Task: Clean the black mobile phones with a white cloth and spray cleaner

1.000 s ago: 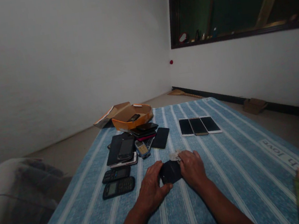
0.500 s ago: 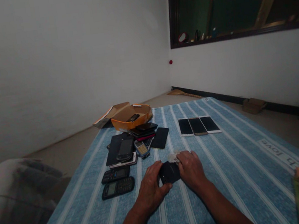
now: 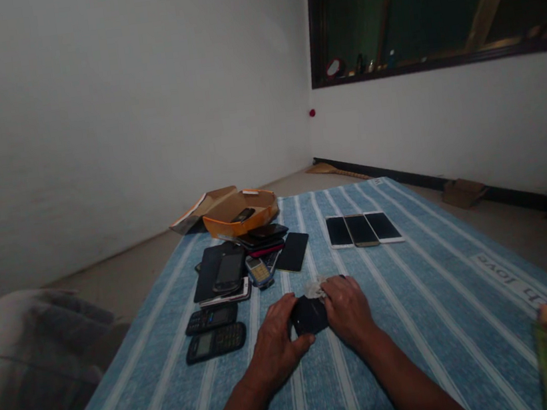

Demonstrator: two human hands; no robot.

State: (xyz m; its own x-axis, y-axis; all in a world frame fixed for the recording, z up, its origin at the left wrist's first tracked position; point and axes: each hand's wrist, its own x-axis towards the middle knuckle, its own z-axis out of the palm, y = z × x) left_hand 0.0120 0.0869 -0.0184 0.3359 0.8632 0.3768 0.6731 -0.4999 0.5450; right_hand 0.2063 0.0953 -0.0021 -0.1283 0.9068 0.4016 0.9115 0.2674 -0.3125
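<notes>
Blue cloth with white stripes (image 3: 417, 300) spreads under everything, and an open orange box (image 3: 231, 227) sits at its far left. Short of the box is a pile of phones (image 3: 230, 269); far to the right, three phones (image 3: 361, 230) lie side by side.

Close in, the person's left hand (image 3: 276, 334) is partly curled, thumb and fingers bracketing the left end of a dark phone (image 3: 309, 314). The right hand (image 3: 348, 308) is closed more tightly, pinching a pale wad (image 3: 315, 288) at the phone's far right edge.

The phone lies directly between the two hands, touched by both, so neither is nearer. Its long axis seems to run crosswise, left to right and slightly away, though the right hand covers that end. Smallest, the wad is crumpled; its material is unclear.
</notes>
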